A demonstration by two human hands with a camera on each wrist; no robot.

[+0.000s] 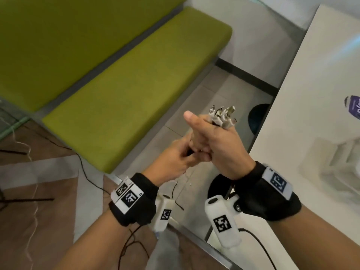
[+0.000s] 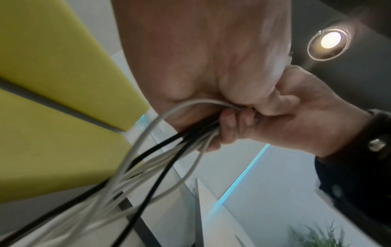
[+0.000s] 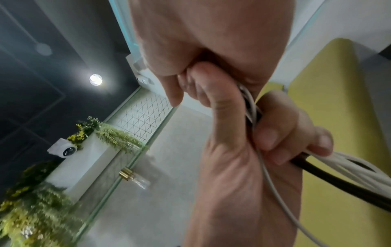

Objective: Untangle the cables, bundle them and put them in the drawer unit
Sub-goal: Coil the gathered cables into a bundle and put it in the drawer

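A bundle of white and black cables has its plugs (image 1: 222, 116) sticking up out of my right hand (image 1: 216, 141), which grips the bundle with the thumb raised. Just below it, my left hand (image 1: 175, 162) curls round the same bundle. In the left wrist view the cables (image 2: 160, 160) fan down and left from both fists, the left hand (image 2: 201, 58) above and the right hand (image 2: 296, 120) beside it. In the right wrist view the left hand's fingers (image 3: 285, 133) wrap the cables (image 3: 349, 167) under my right hand (image 3: 211, 41). The loose lower ends are hidden in the head view.
A green cushioned bench (image 1: 126, 84) runs along the left. A white table (image 1: 292, 117) stands at the right with a blurred white plastic unit (image 1: 331, 162) and a purple-labelled item (image 1: 353, 110) on it. Thin dark wires (image 1: 87, 172) lie on the floor.
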